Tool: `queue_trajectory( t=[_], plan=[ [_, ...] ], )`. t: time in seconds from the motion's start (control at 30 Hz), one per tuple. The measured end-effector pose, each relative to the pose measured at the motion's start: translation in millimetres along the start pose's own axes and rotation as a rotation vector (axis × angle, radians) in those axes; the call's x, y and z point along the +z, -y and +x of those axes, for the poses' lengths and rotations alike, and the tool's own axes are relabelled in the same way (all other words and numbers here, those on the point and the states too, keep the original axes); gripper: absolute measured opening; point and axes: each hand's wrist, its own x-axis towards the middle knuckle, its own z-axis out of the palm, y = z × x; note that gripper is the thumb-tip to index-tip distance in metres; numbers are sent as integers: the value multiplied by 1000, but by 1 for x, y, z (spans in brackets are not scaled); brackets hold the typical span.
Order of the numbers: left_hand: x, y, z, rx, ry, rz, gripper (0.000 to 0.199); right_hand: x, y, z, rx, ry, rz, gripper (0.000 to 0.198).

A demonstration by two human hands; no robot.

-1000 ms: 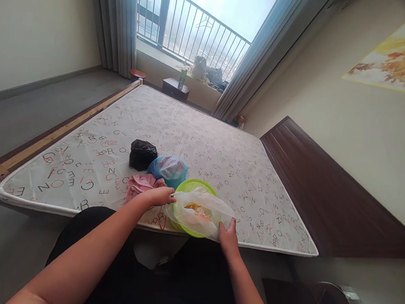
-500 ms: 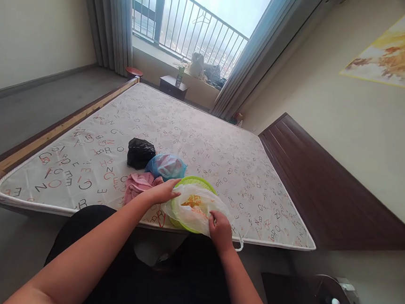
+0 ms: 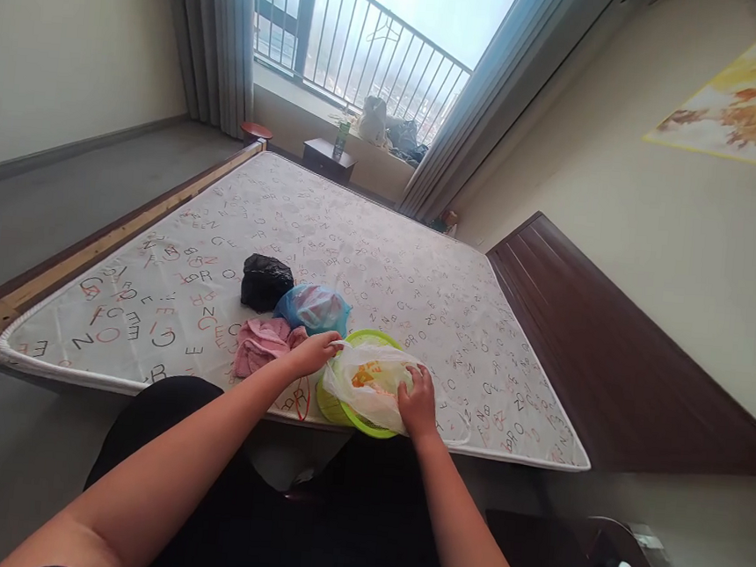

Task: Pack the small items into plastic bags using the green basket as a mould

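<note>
"Step in hand?"
"Apparently, opening bag (image 3: 350, 385), one, white; lies over basket (image 3: 333, 408), green, at edge of mattress (image 3: 412, 269)."
"Grips?"
"Left hand (image 3: 314, 354): clamped on bag. Right hand (image 3: 419, 404): against bag, closure cannot be told."
"Next move?"
"Calls for sure right-side purchase, probably."

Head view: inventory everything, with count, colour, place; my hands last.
White bag: 1, whitish, over basket
Basket: 1, lime green, on mattress
Blue bag: 1, blue, beyond basket, leftward
Black bag: 1, black, beside blue bag
Cloth: 1, pink, left of basket
Mattress: 1, white, lettered, centre
Headboard: 1, dark brown, right
Window: 1, pale, top
Curtains: 2, grey, flanking window
Cabinet: 1, dark, below window
Stand: 1, dark, lower right
Picture: 1, yellow, right wall
Bundles: count unclear, mixed colours, windowsill
Legs: 2, black-clad, bottom
Left hand, right hand: 2, bare, on white bag
</note>
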Motion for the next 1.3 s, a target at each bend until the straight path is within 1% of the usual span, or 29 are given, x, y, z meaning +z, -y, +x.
queue_trajectory(
  t=[0.13, 0.2, 0.27, 0.37, 0.43, 0.57, 0.63, 0.67, 0.7, 0.77, 0.8, 0.83, 0.87, 0.93, 1.0, 1.03, 1.13, 1.23, 1.3],
  plan=[
    [0, -1, -2, 14, -23, -92, 35, 12, -7, 2, 123, 4, -48, 55],
    [0, 0, -5, 33, -31, -83, 45, 19, -8, 1, 132, 20, -12, 58],
    [0, -1, -8, 62, -47, -52, 54, 26, -8, -1, 112, 45, 22, 59],
    [-2, -4, -14, 145, -99, 60, 59, 33, -1, -4, 99, 94, -9, 63],
    [-4, -9, -19, 215, -110, 136, 58, 34, 5, -6, 101, 124, -59, 65],
    [-3, -23, -24, 373, -70, 149, 52, 33, 17, -8, 116, 135, -133, 65],
    [0, -28, -26, 436, -61, 171, 57, 32, 21, -10, 118, 134, -162, 65],
    [3, -28, -26, 443, -55, 208, 62, 31, 23, -11, 120, 133, -174, 64],
    [6, -27, -27, 432, -44, 258, 69, 31, 25, -12, 122, 131, -185, 64],
    [13, -22, -26, 362, -9, 365, 83, 29, 28, -13, 123, 130, -207, 60],
    [17, -18, -25, 316, 7, 409, 84, 28, 30, -14, 121, 131, -220, 58],
    [20, -14, -23, 269, 13, 440, 79, 27, 31, -15, 118, 132, -236, 55],
    [22, -10, -21, 227, 8, 459, 70, 25, 33, -15, 116, 136, -252, 53],
    [26, -4, -15, 177, -23, 453, 42, 22, 36, -16, 117, 147, -285, 51],
    [27, -1, -8, 189, -68, 376, 21, 20, 39, -17, 122, 159, -317, 52],
    [27, 0, -5, 204, -93, 317, 17, 19, 40, -18, 121, 164, -334, 53],
    [25, 0, 2, 192, -180, 130, 21, 18, 43, -19, 114, 151, -379, 53],
    [21, -2, 4, 117, -249, 12, 25, 15, 44, -18, 79, 132, -397, 49],
    [16, -2, 4, 62, -271, -30, 25, 12, 44, -13, 72, 140, -392, 48]
  ],
)
